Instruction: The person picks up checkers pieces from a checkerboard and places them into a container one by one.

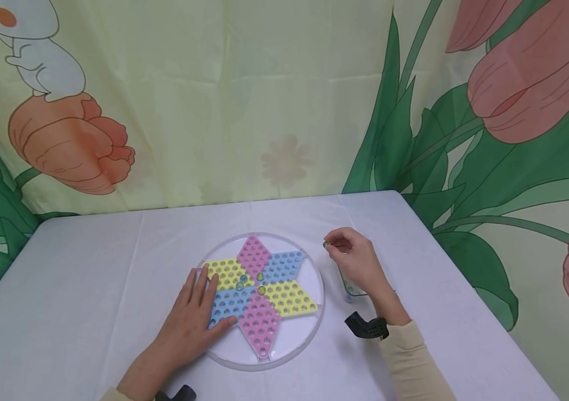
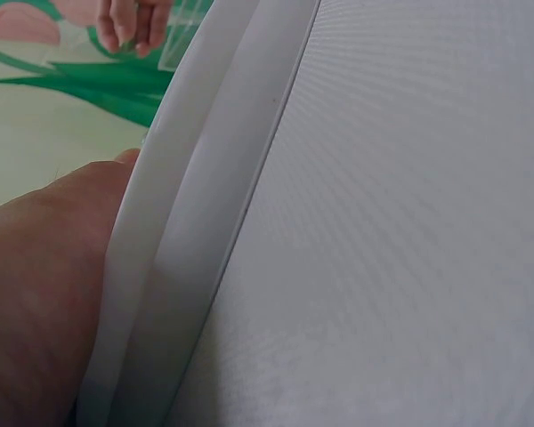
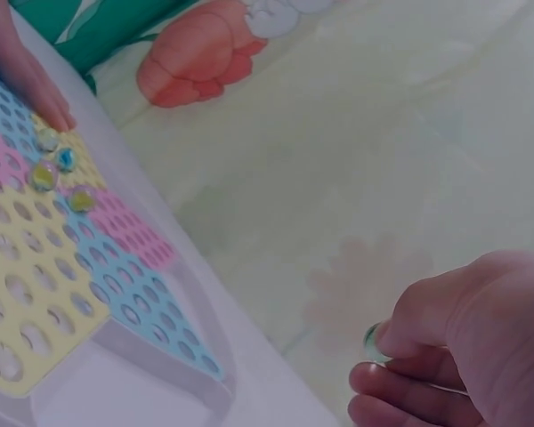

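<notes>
A round white Chinese checkers board (image 1: 298,334) with a pink, yellow and blue star lies on the table. My left hand (image 1: 191,312) rests over its left edge, fingers spread across the yellow and blue points. In the left wrist view the board's rim (image 2: 205,178) runs beside that hand. Right of the board, my right hand (image 1: 356,259) is raised and pinches a greenish glass marble (image 3: 371,342) between thumb and fingertips. Several glass marbles (image 1: 262,290) sit in holes around the star's centre. Below my right hand is a clear box (image 1: 354,291), partly hidden by the hand.
A white cloth covers the table (image 1: 88,289). Behind it hangs a pale curtain (image 1: 204,111) printed with tulips and a white animal. A black strap device (image 1: 366,327) is on the right wrist, and another (image 1: 178,394) shows by the left wrist.
</notes>
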Motion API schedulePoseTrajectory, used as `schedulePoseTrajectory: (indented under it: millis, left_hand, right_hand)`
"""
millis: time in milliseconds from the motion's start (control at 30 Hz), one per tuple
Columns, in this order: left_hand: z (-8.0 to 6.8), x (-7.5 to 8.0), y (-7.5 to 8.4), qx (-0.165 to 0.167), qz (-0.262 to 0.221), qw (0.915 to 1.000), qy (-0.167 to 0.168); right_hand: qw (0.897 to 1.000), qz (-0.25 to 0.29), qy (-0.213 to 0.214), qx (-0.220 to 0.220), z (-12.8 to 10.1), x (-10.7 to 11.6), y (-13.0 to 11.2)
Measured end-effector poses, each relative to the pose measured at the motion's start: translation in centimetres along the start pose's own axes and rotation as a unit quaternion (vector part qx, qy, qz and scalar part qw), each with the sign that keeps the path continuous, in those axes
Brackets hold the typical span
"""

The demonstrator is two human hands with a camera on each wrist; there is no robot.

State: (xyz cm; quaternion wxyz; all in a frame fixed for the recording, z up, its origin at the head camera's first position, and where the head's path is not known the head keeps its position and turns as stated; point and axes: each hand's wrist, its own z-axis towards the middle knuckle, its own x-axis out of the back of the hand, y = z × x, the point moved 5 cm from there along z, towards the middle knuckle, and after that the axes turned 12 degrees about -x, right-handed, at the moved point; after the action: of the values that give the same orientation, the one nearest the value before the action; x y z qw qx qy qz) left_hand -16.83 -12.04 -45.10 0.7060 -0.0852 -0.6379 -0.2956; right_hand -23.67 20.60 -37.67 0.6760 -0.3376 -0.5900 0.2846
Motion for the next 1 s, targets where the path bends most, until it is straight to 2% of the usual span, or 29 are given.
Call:
schedulePoseTrajectory:
  millis: [667,800,1000]
  left_hand:
    - [0.1,-0.1,0.1,-0.003,0.008,0.9999,0.013]
    - [0.1,0.0,0.1,-0.002,0.005,0.9999,0.013]
    - [0.1,0.2,0.2,-0.001,0.003,0.9999,0.010]
  right_hand:
    - [0.997,-0.038,0.026,-0.055,0.6,1.3,1.9]
    - [0.996,-0.054,0.018,-0.075,0.7,1.2,2.5]
    - [0.991,-0.085,-0.016,-0.101,1.1,0.6,3.6]
